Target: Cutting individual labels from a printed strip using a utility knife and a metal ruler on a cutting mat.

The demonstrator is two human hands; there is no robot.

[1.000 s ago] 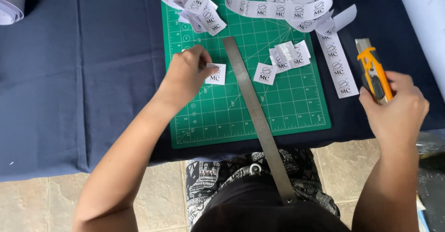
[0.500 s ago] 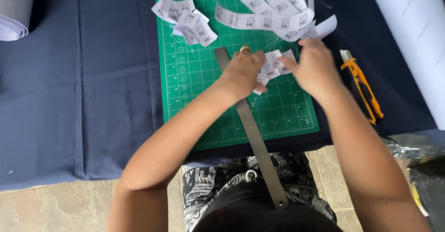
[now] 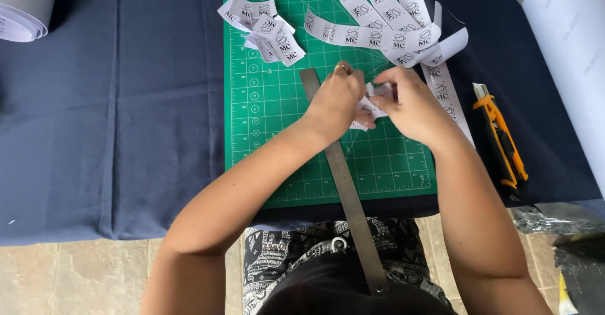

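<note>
Labels: I see both hands meeting over a small bunch of cut white paper labels [image 3: 367, 108], low on the green cutting mat [image 3: 277, 138], just right of the steel ruler [image 3: 343, 183].
Axis: the bunch is crumpled between the fingers, so I cannot tell its long axis or which way it points.
Left hand [image 3: 335, 98]: fingers curled down onto the left part of the bunch, a ring on one finger; it is pinching the labels, lying across the top of the ruler.
Right hand [image 3: 408, 104]: closed on the right part of the same bunch, knuckles toward me, thumb tucked under.
Ruler: runs from the mat's middle down toward my lap, tilted slightly right at the bottom, overhanging the bench [image 3: 113, 132] edge.
Knife: the orange utility knife [image 3: 501, 135] lies on the blue cloth right of the mat, well apart from my right hand, blade end pointing away.
Strips: long printed label strips [image 3: 384, 34] fan across the mat's top; a loose pile of cut pieces [image 3: 265, 28] sits top left.
Change: a second ago my right hand held the knife off the mat; now it is set down and both hands have closed on the labels.
</note>
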